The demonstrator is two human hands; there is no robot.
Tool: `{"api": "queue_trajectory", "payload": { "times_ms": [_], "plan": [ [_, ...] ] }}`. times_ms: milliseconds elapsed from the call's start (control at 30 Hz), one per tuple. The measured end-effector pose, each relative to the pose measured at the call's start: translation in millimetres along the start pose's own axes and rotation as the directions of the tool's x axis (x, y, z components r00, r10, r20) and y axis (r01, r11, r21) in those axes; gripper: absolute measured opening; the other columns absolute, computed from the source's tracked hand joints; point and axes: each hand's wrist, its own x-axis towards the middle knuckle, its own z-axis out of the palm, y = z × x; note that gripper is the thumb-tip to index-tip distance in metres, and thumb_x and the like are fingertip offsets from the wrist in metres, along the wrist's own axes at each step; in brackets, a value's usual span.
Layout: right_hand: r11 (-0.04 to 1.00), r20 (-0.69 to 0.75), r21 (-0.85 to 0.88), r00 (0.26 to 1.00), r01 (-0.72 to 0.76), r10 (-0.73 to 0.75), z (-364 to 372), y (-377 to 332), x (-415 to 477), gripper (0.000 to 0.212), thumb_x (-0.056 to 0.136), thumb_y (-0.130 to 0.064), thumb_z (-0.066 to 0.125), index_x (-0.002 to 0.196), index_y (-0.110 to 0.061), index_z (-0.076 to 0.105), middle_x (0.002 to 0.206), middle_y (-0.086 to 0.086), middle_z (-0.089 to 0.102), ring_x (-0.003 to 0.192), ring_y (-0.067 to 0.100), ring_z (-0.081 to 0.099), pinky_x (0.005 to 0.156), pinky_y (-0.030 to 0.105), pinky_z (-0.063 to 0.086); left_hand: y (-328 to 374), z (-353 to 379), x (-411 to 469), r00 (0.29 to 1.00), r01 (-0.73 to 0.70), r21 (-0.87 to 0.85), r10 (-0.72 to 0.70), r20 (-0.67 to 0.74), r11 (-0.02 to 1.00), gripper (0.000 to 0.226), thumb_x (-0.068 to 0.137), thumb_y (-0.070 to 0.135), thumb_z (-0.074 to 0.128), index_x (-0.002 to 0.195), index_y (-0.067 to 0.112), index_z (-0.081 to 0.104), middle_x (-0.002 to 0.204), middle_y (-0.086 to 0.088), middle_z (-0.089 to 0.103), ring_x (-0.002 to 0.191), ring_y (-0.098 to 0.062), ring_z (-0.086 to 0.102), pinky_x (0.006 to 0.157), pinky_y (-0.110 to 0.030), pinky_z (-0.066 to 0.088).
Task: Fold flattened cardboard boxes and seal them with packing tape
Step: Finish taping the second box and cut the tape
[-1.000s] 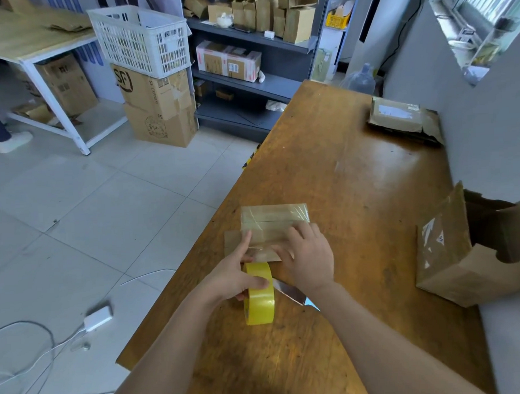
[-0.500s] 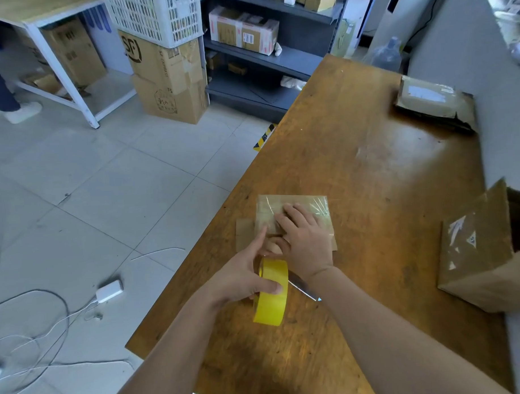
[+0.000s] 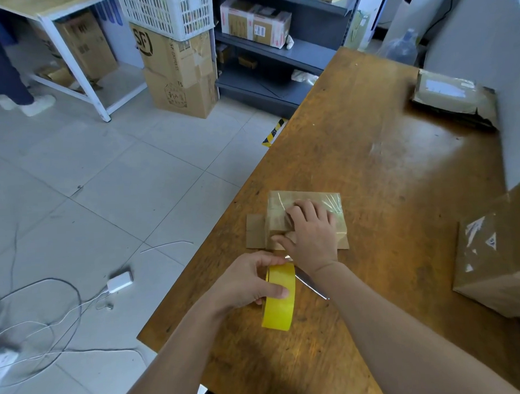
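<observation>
Small cardboard box (image 3: 283, 222): lies low on the table (image 3: 384, 163), close to the table's left edge. A flap lies flat toward 9 o'clock. Glossy clear tape covers its top. Nothing of its interior shows.

Right hand (image 3: 311, 233): palm down on the box top, fingers spread and nearly straight, pressing, not gripping.

Left hand (image 3: 244, 283): grips the yellow tape roll (image 3: 278, 299), thumb across the roll's outer band. The roll stands on edge at 6 o'clock from the box. A strip of tape (image 3: 312, 283) runs out from the roll and passes under the right wrist.

Other containers:
- Large brown carton (image 3: 497, 262), 3 o'clock from the box, at the table's right edge; contents cannot be told.
- Taped parcel (image 3: 453, 98), 1 o'clock, far right corner, against the wall; closed.
- White lattice crate (image 3: 167, 14), 11 o'clock, on two stacked cartons (image 3: 177, 70) on the floor; contents unclear.
- Grey shelf unit (image 3: 277, 51), 12 o'clock, holding several sealed cartons.

Edges and room: bare table surface runs from the box toward 12 and 2 o'clock. The near table corner sits just beside the left forearm. The floor at 9 o'clock carries loose cables and a white adapter (image 3: 119, 282).
</observation>
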Motion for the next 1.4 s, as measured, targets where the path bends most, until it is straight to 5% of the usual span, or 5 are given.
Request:
{"api": "queue_trajectory", "payload": {
  "times_ms": [533,733,833,1167,1400],
  "plan": [
    [0.994,0.001,-0.034,0.995,-0.103,0.103,-2.9,-12.2,6.6,0.067,0.058,-0.068,0.076,0.098,-0.017,0.06,0.101,0.002,0.058,0.094,0.027,0.053,0.084,0.042,0.045,5.4,-2.0,-6.6,1.0,0.006,0.01,-0.006,0.026,1.0,0.063,0.074,0.017,0.082,0.131,0.024,0.057,0.119,0.01,0.059,0.086,-0.014,0.063,0.06,-0.023,0.051],
    [0.992,0.107,0.123,0.994,-0.034,0.021,-15.2,-1.9,-1.2,0.056,0.072,-0.029,0.081,0.121,-0.015,0.058,0.131,0.005,0.054,0.128,0.029,0.045,0.104,0.04,0.037,6.7,2.3,-7.2,1.0,-0.008,0.038,0.007,0.023,0.999,0.064,0.069,0.017,0.085,0.128,0.022,0.061,0.119,0.008,0.06,0.08,-0.008,0.062,0.058,-0.023,0.05],
    [0.97,-0.096,0.239,0.993,-0.045,0.07,-22.0,3.1,-23.8,0.045,0.072,-0.013,0.074,0.116,-0.012,0.063,0.125,0.008,0.058,0.118,0.029,0.051,0.092,0.038,0.046,11.6,12.4,-6.7,0.995,-0.099,0.194,0.09,0.05,0.976,0.06,0.059,0.029,0.084,0.117,0.028,0.068,0.111,0.012,0.063,0.091,-0.006,0.062,0.077,-0.032,0.055],
    [0.885,-0.145,0.339,0.912,-0.318,0.383,-35.0,28.0,-70.9,0.032,0.077,-0.014,0.054,0.106,-0.013,0.068,0.1,0.006,0.061,0.088,0.029,0.055,0.075,0.037,0.052,14.3,89.1,-6.8,0.9,-0.432,0.819,0.119,0.419,0.377,0.056,0.079,0.019,0.069,0.131,0.009,0.05,0.144,0.001,0.038,0.118,-0.028,0.053,0.086,-0.039,0.05],
    [0.861,0.034,0.297,0.906,-0.413,0.422,-35.7,36.5,-76.6,0.025,0.086,-0.01,0.063,0.11,-0.008,0.067,0.109,0.008,0.062,0.103,0.028,0.054,0.08,0.036,0.049,-7.8,105.9,-13.7,0.895,-0.445,0.868,0.145,0.421,0.221,0.059,0.086,0.011,0.068,0.134,0.008,0.033,0.107,-0.012,0.059,0.076,-0.03,0.059,0.054,-0.038,0.042]
  ]
}}
